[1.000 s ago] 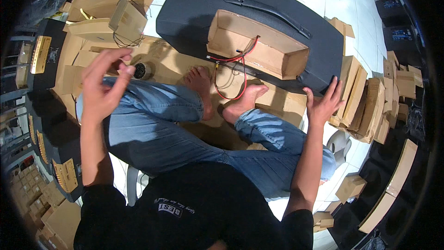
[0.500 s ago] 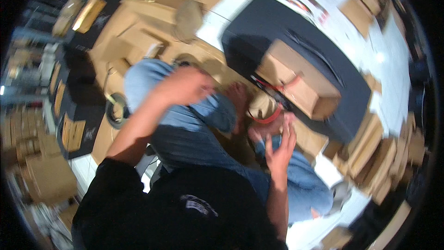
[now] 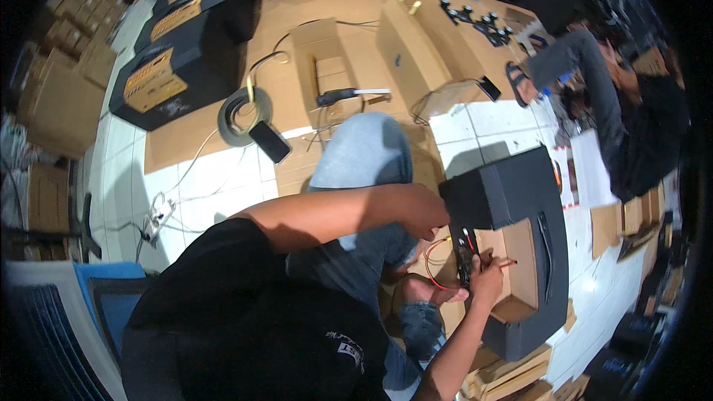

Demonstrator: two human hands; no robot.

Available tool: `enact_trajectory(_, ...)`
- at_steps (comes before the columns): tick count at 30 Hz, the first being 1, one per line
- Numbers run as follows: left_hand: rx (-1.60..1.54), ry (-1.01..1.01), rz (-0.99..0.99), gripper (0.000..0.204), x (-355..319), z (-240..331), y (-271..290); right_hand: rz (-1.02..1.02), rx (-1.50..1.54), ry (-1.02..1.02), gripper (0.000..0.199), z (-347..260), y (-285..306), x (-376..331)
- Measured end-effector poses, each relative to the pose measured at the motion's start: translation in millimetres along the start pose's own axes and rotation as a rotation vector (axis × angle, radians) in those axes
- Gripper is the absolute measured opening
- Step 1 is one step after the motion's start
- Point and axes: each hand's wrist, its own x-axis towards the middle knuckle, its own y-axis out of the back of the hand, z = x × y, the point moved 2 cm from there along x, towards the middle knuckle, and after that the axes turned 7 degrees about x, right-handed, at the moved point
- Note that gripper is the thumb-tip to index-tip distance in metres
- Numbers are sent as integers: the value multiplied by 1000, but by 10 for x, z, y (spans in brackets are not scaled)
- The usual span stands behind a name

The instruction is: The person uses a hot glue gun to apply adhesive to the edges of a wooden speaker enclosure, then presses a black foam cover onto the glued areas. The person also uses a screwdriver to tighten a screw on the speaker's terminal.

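Note:
A black, carpet-like cabinet [image 3: 512,178] with a rectangular bare-wood opening [image 3: 526,282] lies in front of my right side. At its near edge sits a narrow dark part [image 3: 466,256] with wires. My right hand [image 3: 486,280] is closed at this part and the opening, apparently gripping a red wire [image 3: 508,263] whose end sticks out past the fingers. My left hand [image 3: 425,213] is curled just left of the cabinet, its fingertips mostly hidden; what it holds cannot be made out. A loop of red wire [image 3: 428,261] hangs between the cabinet and my foot.
Several black boxes [image 3: 200,67] stand far left. Beyond my knee lie a tape roll [image 3: 232,120], a phone [image 3: 269,142], a black-handled tool [image 3: 338,96] and open cardboard boxes [image 3: 405,44]. Another person [image 3: 631,104] sits at right. Wood pieces [image 3: 512,379] lie below the cabinet.
The view has swung, showing more of the floor ahead and left. My right hand, earlier raised with spread fingers, has come to the cabinet's opening. My left hand has moved close to the cabinet.

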Motion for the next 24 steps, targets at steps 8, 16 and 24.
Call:
enact_trajectory(8, -8, -98, 119, 37, -55, -165, -40, 88, 141, -75, 43, 475, -158, -378)
enact_trajectory(16, -90, -79, 41, 42, -55, -93, 192, 226, 557, -138, 23, 640, -483, -1034)
enact_trajectory(24, -53, 40, -44, 34, 127, 358, 43, 54, 367, -254, 26, 712, -773, -1172)
